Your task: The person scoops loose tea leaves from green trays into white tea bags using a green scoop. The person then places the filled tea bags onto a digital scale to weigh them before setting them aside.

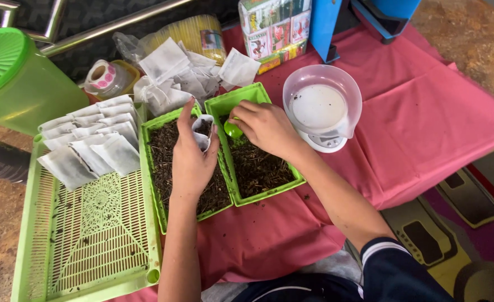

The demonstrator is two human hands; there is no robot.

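**A:** What has each hand got?

**B:** The left hand is curled round a small white paper filter bag, holding it upright with the mouth open at the top. The right hand is closed on a small green plastic scoop, pinched between thumb and fingers.

**A:** Where is that bag, taking the two green trays as the landmark?

**B:** Right above the seam where the left green plastic tray of dark loose tea meets the right green plastic tray of the same dark leaves. The scoop sits just to the right of the bag, almost touching its rim, over the near-left corner of the right tray.

**A:** So which way does the bag lie from the scoop hand?

**B:** Straight to its left, very close. The bag's long axis runs up and down, mouth upward and tipped a little toward the scoop. The right hand is the nearer one to the opening; the left only carries the bag.

**A:** And around the trays?

**B:** Left of them, a flat green perforated plastic tray with rows of filled white bags at its far end. Behind them, a loose heap of empty white bags. To their right, a white kitchen scale with a clear bowl, on the pink cloth
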